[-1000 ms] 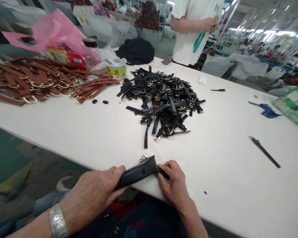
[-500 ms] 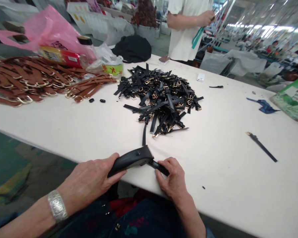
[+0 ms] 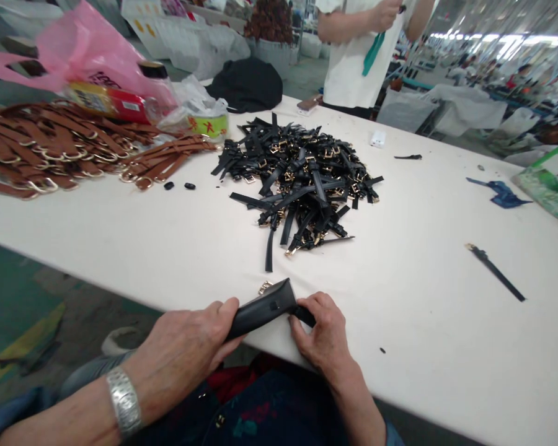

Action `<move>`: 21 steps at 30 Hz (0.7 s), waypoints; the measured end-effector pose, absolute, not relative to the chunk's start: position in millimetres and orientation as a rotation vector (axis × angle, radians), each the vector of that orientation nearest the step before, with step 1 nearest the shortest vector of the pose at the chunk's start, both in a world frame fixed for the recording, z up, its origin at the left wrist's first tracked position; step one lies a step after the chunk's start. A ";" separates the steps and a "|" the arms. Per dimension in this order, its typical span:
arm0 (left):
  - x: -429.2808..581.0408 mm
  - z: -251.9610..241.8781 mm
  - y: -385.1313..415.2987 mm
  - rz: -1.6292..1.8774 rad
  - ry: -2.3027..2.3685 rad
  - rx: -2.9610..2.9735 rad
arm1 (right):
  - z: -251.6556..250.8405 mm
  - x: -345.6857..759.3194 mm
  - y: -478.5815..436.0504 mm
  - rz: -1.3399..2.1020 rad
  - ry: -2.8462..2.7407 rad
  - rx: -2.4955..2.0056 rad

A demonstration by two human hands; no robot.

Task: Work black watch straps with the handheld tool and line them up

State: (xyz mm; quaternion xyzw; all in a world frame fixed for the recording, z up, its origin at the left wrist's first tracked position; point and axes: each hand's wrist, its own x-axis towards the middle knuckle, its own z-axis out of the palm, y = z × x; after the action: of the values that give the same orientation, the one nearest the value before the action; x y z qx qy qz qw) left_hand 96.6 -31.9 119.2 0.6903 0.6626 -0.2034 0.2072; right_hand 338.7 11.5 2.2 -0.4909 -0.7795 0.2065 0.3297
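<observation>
My left hand (image 3: 190, 337), with a silver bracelet at the wrist, is wrapped round a black handheld tool (image 3: 263, 310) over the table's near edge. The tool's wide end touches or nearly touches a short black strap (image 3: 305, 316), which my right hand (image 3: 324, 331) pinches between thumb and fingers. A gold buckle (image 3: 265, 287) shows just behind the tool; whether it belongs to the held strap is hard to see. Beyond the hands lies a heap of black straps (image 3: 302, 179) with gold buckles, one strap end (image 3: 270, 251) pointing toward me.
Brown straps (image 3: 65, 148) with metal rings, a pink bag (image 3: 88, 49) and a black cloth (image 3: 246, 85) lie at the left and back. A single black strap (image 3: 497, 272), a blue scrap (image 3: 502, 193) and a green package (image 3: 553, 179) are at the right. A person (image 3: 353, 56) stands across the table.
My left hand and the tool have shifted right and turned, and the gold buckle now shows behind the tool. My right hand has barely moved. The person's hands across the table have moved up.
</observation>
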 end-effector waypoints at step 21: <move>111.1 132.5 -32.3 -0.617 1.849 1.871 | -1.4 337.5 16.0 0.495 -2.035 -1.347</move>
State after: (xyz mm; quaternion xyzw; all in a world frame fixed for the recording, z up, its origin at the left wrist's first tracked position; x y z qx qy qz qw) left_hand 111.1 -32.3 132.5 0.6759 0.6678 -0.2228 0.2180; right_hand 337.5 16.0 -1.4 -0.5126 -0.7742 0.1885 0.3199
